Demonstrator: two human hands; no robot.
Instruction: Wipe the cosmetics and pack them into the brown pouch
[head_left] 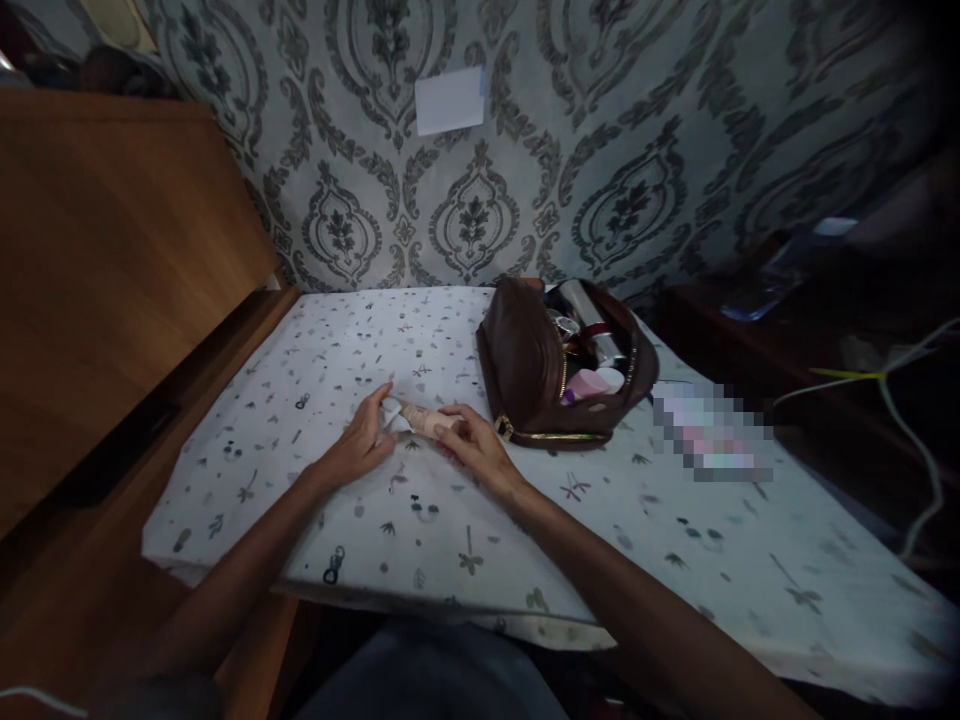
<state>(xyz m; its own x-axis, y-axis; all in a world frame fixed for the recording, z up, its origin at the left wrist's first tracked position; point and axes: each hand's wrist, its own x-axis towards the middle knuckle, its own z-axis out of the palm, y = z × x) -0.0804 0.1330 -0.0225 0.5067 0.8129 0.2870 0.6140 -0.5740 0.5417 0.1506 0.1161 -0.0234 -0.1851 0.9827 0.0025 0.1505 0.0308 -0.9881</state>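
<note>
The person's right hand (474,448) grips a pale beige tube (427,422) by its end toward three o'clock, thumb and fingers closed round it. At the tube's nine o'clock end, the left hand (366,432) has its thumb and fingers to either side of a small white piece (396,416); blur hides whether they pinch it firmly. The tube lies nearly level between the hands, just above the desk (337,340), slim and smooth-looking, with faint marks too small to read.

As for progress, the tube is out in the hands, but whether it is opened cannot be told, since the white piece could be a cap or something wrapped at the tip. How much handling remains is likewise hard to judge.

Near the right hand, toward two o'clock, a brown bag (521,345) stands unzipped, with several containers inside, among them a pink one (585,386) and a silvery one (581,305). Toward three o'clock lies a pixelated item (712,430). A wooden cabinet (112,230) rises toward ten o'clock, and a white card (450,102) shows on the patterned wall at twelve.
</note>
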